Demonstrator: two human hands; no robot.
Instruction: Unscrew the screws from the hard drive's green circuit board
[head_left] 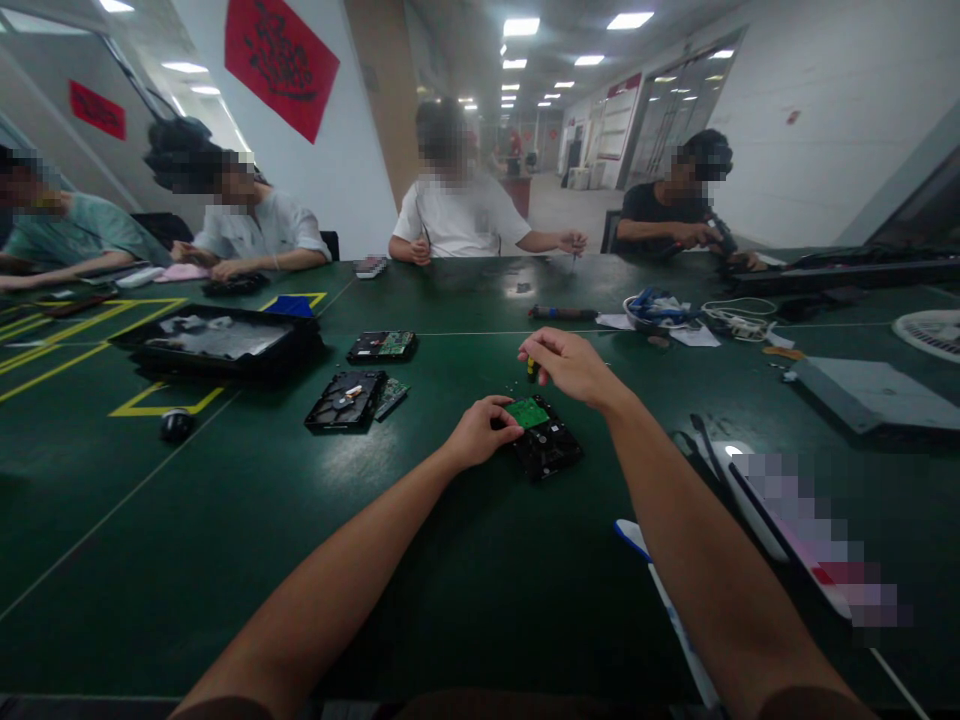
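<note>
A black hard drive [551, 452] with a green circuit board [531, 412] lies on the green table in front of me. My left hand [484, 432] grips the drive's left edge, thumb and fingers closed on it. Above the board's far end, my right hand [564, 362] is closed around a screwdriver [532, 368] with a yellow and black handle, pointing down. Its tip is too small to make out. A few tiny screws [511, 386] lie just beyond the drive.
To the left lie another hard drive [382, 346], an opened drive [345, 402], a loose board [391, 398], a black tray [217, 345] and a mouse [177, 425]. On the right are a metal case [877, 392], a phone [787, 530] and a bowl [660, 308]. Several people sit opposite.
</note>
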